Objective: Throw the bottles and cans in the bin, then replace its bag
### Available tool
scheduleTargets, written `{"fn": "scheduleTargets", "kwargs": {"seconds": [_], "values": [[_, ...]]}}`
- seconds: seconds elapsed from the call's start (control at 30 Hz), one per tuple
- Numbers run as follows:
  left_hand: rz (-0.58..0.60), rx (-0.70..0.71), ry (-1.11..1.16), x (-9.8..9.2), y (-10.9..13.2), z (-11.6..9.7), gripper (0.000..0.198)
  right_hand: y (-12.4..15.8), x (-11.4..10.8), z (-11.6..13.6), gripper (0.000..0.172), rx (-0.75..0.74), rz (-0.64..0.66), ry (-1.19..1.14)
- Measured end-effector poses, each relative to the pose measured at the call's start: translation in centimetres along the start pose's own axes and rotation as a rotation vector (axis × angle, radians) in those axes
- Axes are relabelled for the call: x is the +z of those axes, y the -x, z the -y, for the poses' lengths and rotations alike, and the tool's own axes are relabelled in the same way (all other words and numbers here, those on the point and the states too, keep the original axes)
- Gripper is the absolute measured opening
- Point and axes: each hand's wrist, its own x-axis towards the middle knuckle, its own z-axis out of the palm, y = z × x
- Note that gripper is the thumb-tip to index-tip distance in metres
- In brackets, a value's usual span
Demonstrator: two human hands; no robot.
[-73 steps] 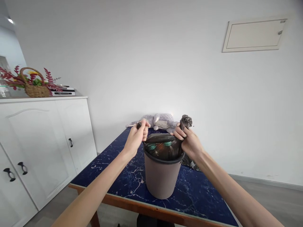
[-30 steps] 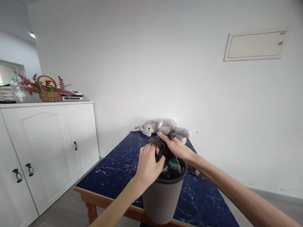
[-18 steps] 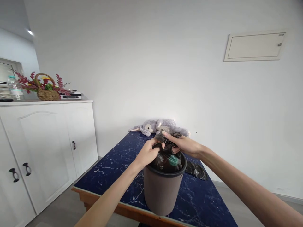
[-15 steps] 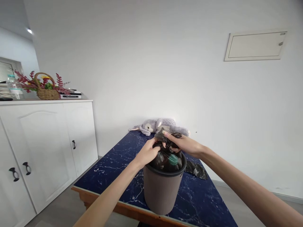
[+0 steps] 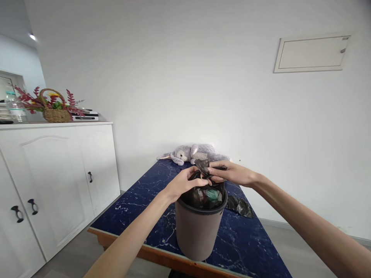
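Observation:
A filled black plastic garbage bag [image 5: 199, 197] sits in the mouth of a grey-brown trash can [image 5: 198, 233]. Something green shows through its thin film. My left hand [image 5: 185, 183] grips the gathered neck of the bag from the left, thumb stretched across the front. From the right, my right hand [image 5: 228, 172] pinches the same bunched plastic, with a loose end poking up between the hands. Some fingertips are hidden in the folds. Right of the can, a second black plastic bag [image 5: 240, 206] lies flat on the table.
The can stands near the front edge of a blue marble-patterned table [image 5: 139, 206]. A plush rabbit [image 5: 199, 152] lies at its far end by the wall. On the left, a white cabinet [image 5: 58, 185] carries a flower basket [image 5: 56, 114] and a plastic bottle [image 5: 15, 108].
Both hands have shifted on the bag's neck; the right hand sits flatter and the left thumb reaches farther across. The top of the bag is bunched tighter. The can has stayed put.

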Motion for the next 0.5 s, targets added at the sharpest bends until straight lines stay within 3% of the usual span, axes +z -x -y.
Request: {"fn": "scheduleTargets", "kwargs": {"seconds": [0.13,0.33,0.5], "values": [[-0.044,-0.083,0.109,-0.1,-0.1,0.2,0.027,0.2,-0.5,0.1,0.047,-0.105,-0.033,0.202],[-0.181,-0.138,0.251,-0.2,-0.3,0.6,0.031,0.5,0.1,-0.9,0.01,-0.143,-0.421,0.637],[-0.221,-0.131,0.209,-0.1,-0.5,0.9,0.03,0.3,2.3,-1.8,0.016,-0.102,-0.539,1.179]]}}
